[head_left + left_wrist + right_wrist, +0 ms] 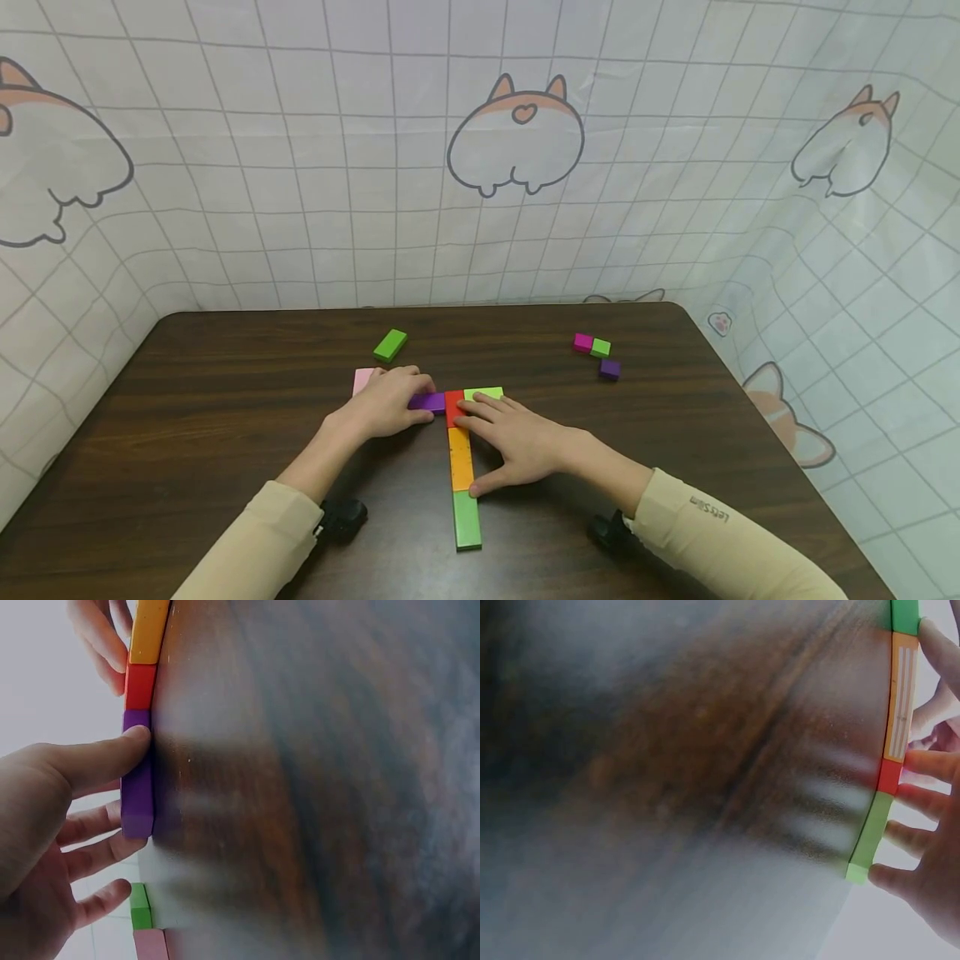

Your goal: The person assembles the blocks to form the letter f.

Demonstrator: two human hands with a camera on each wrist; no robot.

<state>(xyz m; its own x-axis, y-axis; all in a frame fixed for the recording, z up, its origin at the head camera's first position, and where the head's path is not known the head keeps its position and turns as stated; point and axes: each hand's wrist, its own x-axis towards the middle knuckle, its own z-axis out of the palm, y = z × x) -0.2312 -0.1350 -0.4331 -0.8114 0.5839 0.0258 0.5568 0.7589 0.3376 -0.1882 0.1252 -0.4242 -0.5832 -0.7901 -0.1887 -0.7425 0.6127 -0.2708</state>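
Several colored blocks join in a T shape on the table. Its stem has a green block (467, 525) nearest me, an orange block (461, 460) and a red block (452, 415) at the top. My left hand (384, 405) pinches the purple block (137, 776) on the red one's left, thumb on its near side and fingers beyond. On the red one's right lies a light green block (870, 829). My right hand (521, 437) spreads over the stem's right side, fingertips touching the red and light green blocks. Its thumb rests near the seam between orange and green.
A pink block (362, 380) lies partly hidden behind my left hand, with another green block (390, 345) farther back. At the back right sit small magenta (582, 342), green (601, 348) and purple (610, 369) cubes. A patterned white curtain (360, 183) surrounds the dark wooden table (187, 433).
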